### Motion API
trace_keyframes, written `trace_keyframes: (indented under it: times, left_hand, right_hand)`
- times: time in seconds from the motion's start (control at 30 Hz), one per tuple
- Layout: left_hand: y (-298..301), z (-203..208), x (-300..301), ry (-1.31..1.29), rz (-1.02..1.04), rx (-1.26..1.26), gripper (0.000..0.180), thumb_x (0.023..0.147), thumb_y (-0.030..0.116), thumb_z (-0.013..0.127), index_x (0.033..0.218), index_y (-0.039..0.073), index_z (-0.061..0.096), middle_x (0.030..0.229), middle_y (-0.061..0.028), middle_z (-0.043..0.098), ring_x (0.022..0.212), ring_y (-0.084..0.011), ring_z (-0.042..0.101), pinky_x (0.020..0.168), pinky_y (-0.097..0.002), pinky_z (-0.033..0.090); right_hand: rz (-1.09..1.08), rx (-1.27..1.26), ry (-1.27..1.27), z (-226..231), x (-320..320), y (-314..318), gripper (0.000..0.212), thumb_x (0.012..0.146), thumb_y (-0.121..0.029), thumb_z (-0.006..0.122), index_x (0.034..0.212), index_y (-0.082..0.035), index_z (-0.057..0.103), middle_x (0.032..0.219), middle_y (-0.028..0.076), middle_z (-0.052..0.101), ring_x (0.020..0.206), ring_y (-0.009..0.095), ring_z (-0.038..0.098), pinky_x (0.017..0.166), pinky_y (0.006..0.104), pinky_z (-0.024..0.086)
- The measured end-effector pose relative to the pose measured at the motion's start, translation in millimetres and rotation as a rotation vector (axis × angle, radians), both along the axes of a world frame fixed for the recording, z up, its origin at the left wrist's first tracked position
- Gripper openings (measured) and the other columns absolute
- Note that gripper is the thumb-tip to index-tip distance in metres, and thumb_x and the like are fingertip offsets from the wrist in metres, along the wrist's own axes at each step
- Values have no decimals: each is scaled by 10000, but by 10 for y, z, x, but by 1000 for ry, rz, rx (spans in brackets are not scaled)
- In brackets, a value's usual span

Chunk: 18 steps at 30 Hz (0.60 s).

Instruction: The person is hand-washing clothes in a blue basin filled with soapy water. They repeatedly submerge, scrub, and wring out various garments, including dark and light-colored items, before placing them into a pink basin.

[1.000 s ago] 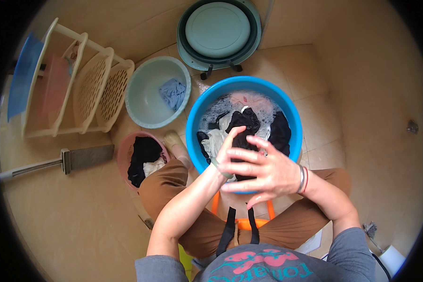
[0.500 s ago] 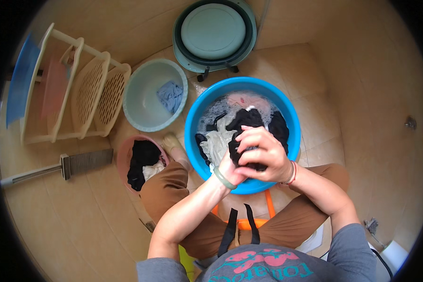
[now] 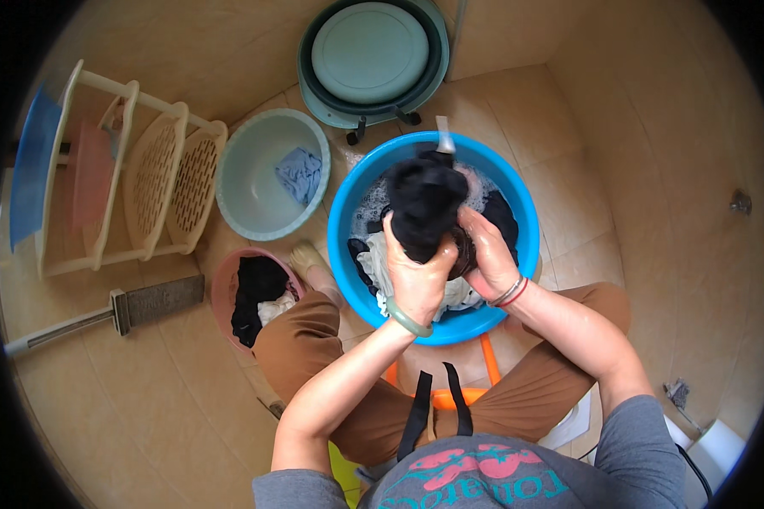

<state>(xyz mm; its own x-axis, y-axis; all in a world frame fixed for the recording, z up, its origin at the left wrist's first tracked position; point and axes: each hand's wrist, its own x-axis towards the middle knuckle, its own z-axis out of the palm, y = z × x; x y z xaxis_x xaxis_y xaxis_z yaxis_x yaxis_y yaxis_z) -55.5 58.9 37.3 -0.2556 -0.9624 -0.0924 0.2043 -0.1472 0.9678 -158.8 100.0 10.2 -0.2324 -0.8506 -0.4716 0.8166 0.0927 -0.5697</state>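
Note:
A wet black garment with a white tag-like strip at its far end is bunched up over the blue basin. My left hand is closed round its near left side, thumb across the front. My right hand cups the right side, fingers bent against a dark brownish part of the cloth. Below them in the basin lie a whitish cloth, more dark cloth and foamy water. A pinkish cloth shows partly behind the held garment.
Left of the basin stands a pale green basin with a blue cloth. A pink basin holds black and white clothes. Beyond are a cream rack, a long-handled brush and a folded green tub against the wall.
The black garment has been lifted and turned, its tag end now pointing away from me. My right hand has shifted from across its top to its right side. My left hand has moved slightly forward.

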Motion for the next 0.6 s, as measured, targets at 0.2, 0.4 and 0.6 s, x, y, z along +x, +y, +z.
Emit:
trace_keyframes:
  times: [0.2, 0.4, 0.6]
  left_hand:
    - [165, 100, 139, -363, -181, -436, 712, 643, 69, 809, 1261, 19, 461, 1140, -194, 614, 1062, -331, 623, 910, -379, 484]
    - [293, 18, 215, -204, -348, -834, 489, 642, 52, 796, 1079, 2, 582, 1006, -161, 640, 941, -366, 635, 914, -441, 495]
    - [392, -6, 263, -171, -498, -1014, 383, 627, 49, 684, 994, 23, 577, 904, -93, 615, 881, -283, 622, 928, -443, 486]
  right_hand:
    - [335, -260, -61, -248, -132, 146, 352, 1009, -270, 458, 1312, -95, 501, 1189, 23, 584, 1122, 135, 547, 1008, 303, 429]
    - [726, 29, 63, 83, -155, -102, 412, 973, -220, 538, 1308, 17, 501, 759, -67, 538, 678, 11, 490, 638, 188, 412]
    - [802, 94, 6, 251, -81, -68, 331, 969, -215, 534, 1225, -6, 549, 581, -61, 400, 537, 44, 388, 551, 214, 385]
